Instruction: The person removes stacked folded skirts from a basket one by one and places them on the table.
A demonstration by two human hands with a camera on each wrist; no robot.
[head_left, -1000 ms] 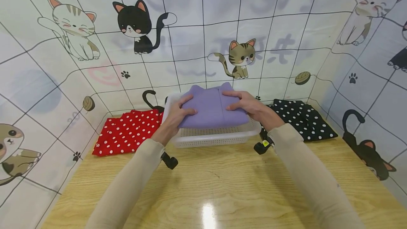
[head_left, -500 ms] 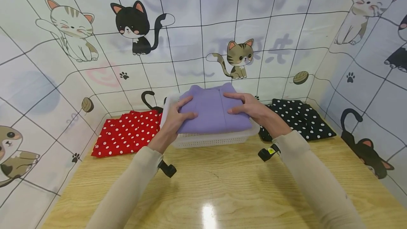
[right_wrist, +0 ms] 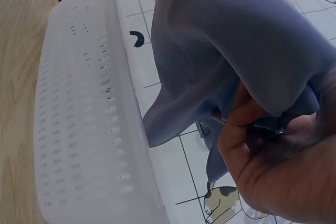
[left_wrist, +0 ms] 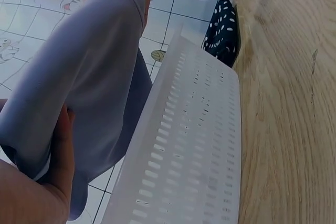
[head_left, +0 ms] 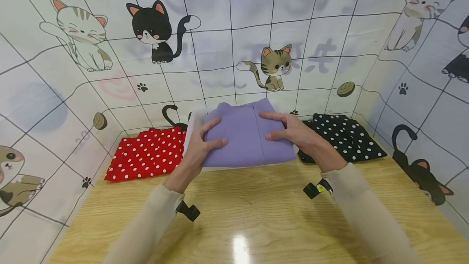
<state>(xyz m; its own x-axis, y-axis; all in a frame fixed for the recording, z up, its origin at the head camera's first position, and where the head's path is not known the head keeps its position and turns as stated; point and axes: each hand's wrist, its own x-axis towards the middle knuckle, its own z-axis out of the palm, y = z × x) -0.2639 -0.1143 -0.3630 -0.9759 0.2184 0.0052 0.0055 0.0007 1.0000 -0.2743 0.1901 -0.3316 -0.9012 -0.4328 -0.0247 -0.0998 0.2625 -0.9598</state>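
A folded purple garment (head_left: 245, 141) hangs above the white perforated plastic basket (left_wrist: 194, 124), lifted clear of its rim. My left hand (head_left: 199, 144) grips its left side, with the thumb on top and other fingers tucked underneath. On the opposite side my right hand (head_left: 298, 133) grips it likewise, curled fingers showing below the cloth in the right wrist view. Loose layers of the garment (right_wrist: 199, 66) droop between the hands. In the head view the garment hides most of the basket, including its inside.
Red polka-dot cloth (head_left: 146, 154) lies left of the basket, and black polka-dot cloth (head_left: 342, 137) lies to the right. A cat-printed sheet (head_left: 216, 52) rises behind and at both sides. The wooden table (head_left: 249, 207) extends toward me.
Both hands have brought the purple garment nearer to me, so it now covers the basket's front side in the head view. The two polka-dot cloths stay in place.
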